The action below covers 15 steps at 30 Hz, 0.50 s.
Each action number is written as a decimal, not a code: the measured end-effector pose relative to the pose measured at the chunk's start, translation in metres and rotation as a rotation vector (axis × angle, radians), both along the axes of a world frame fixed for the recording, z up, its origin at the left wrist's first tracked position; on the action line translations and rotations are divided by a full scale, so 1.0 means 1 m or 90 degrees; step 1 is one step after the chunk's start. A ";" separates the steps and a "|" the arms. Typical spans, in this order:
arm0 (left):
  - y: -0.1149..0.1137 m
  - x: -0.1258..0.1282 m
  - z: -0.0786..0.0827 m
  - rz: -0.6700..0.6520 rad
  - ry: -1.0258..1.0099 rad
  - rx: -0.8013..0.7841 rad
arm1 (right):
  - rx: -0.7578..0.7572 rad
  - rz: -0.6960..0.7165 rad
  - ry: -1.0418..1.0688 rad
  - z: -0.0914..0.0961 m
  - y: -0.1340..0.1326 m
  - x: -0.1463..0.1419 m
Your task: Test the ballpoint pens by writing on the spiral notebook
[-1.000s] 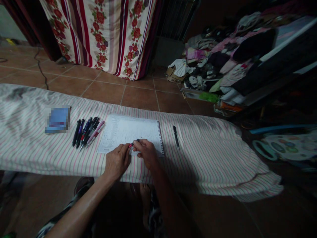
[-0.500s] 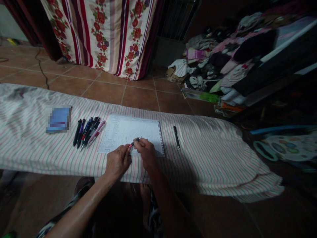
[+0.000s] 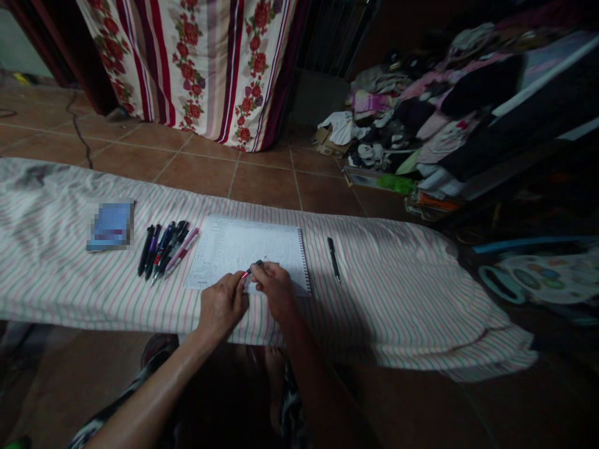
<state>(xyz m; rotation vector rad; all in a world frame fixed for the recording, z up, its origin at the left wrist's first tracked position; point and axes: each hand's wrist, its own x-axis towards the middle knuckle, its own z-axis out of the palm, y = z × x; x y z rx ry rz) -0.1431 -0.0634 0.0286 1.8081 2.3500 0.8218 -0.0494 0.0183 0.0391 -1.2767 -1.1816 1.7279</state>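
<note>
Above the near part of a spiral notebook (image 3: 253, 243), my two hands meet on one pen (image 3: 246, 274), dark with a red section. My left hand (image 3: 223, 304) is closed round its lower-left end. The fingers of my right hand (image 3: 274, 284) pinch its dark upper-right part; small details there are hidden by the fingers. Left of the notebook lies a bunch of several pens (image 3: 163, 249), black, purple and pink. A single black pen (image 3: 334, 259) rests on the cloth to the right of the notebook.
A striped cloth (image 3: 397, 299) covers the long low surface. A blurred blue booklet-like item (image 3: 112, 226) lies at its left. Beyond are a tiled floor (image 3: 196, 168), a flowered curtain (image 3: 219, 75) and a heap of clothes (image 3: 421, 100). My feet and legs are below the near edge.
My right fingers have shifted slightly to the left along the pen. My left hand keeps its hold, and everything else lies as before.
</note>
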 end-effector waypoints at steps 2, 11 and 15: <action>0.000 0.000 0.000 -0.001 -0.001 0.002 | 0.012 -0.004 0.001 0.000 0.000 0.000; 0.001 -0.001 0.000 0.013 -0.008 0.000 | -0.034 -0.006 0.062 0.007 -0.005 -0.003; 0.000 0.000 -0.001 0.009 -0.001 0.007 | -0.004 -0.028 0.043 0.002 -0.002 -0.003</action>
